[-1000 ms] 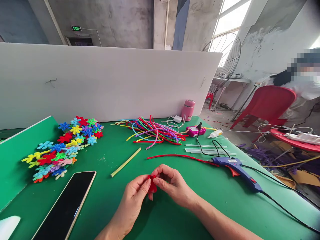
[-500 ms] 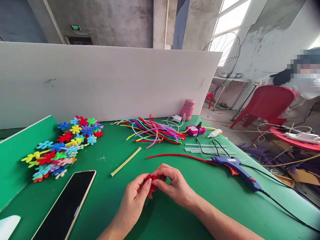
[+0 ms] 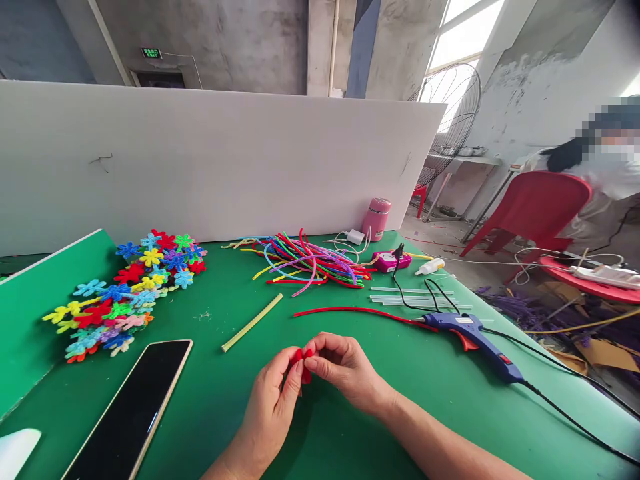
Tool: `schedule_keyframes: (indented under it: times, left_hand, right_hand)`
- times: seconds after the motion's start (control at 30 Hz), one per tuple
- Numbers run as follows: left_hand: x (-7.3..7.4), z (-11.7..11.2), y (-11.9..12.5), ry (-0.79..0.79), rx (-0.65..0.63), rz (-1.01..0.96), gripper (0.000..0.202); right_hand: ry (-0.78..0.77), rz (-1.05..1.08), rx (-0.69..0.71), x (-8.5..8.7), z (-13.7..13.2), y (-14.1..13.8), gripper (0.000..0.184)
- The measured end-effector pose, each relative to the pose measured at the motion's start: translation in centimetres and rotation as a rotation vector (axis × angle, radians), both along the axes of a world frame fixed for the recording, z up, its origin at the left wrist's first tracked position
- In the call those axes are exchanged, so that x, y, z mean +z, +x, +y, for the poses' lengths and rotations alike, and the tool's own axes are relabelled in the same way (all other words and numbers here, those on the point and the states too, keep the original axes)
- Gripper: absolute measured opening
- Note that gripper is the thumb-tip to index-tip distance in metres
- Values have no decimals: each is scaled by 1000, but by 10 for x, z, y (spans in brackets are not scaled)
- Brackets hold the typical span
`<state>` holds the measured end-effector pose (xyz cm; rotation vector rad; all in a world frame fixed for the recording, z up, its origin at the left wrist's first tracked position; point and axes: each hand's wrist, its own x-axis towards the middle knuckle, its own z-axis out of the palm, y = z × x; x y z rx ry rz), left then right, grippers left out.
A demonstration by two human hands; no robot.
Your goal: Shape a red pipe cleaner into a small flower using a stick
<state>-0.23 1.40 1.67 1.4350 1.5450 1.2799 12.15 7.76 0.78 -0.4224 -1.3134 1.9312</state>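
Between the fingertips of both hands is a small red pipe-cleaner flower [image 3: 306, 376], mostly covered by the fingers. My left hand [image 3: 273, 400] pinches it from the left, thumb and forefinger together. From the right, my right hand [image 3: 345, 370] pinches a petal of it with thumb and forefinger. Just beyond the hands, a long red pipe cleaner [image 3: 345, 310] lies on the green table [image 3: 360, 447], its right end near the nozzle of a blue glue gun [image 3: 473, 340]. A pale yellow bundle of stems [image 3: 253, 323] rests farther left.
Finished-looking colourful flowers [image 3: 117, 293] are heaped at the left, with a phone [image 3: 133, 407] in front. Loose pipe cleaners [image 3: 310, 260], clear glue sticks [image 3: 410, 300], a small bottle [image 3: 430, 267] and a pink flask [image 3: 377, 219] stand or lie toward the back. A person sits beyond a red chair [image 3: 535, 207].
The fingers have shifted slightly on the red flower, and the right hand sits a little lower. Everything else on the table stays where it was.
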Motion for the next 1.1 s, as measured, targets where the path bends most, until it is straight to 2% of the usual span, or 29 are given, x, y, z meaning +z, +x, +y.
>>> schedule_keyframes:
  times: [0.23, 0.5, 0.7, 1.1]
  left_hand:
    - [-7, -1, -2, 54, -5, 149, 25]
    - [-9, -1, -2, 114, -20, 226, 26]
    - [-8, 0, -3, 124, -36, 230, 24]
    - [-9, -1, -3, 41, -58, 146, 26]
  right_hand:
    - [-42, 6, 11, 2, 0, 1, 19]
    - [-44, 9, 16, 3, 0, 1, 19]
    - [-25, 15, 17, 0, 2, 2, 16]
    - [25, -15, 14, 2, 3, 3, 17]
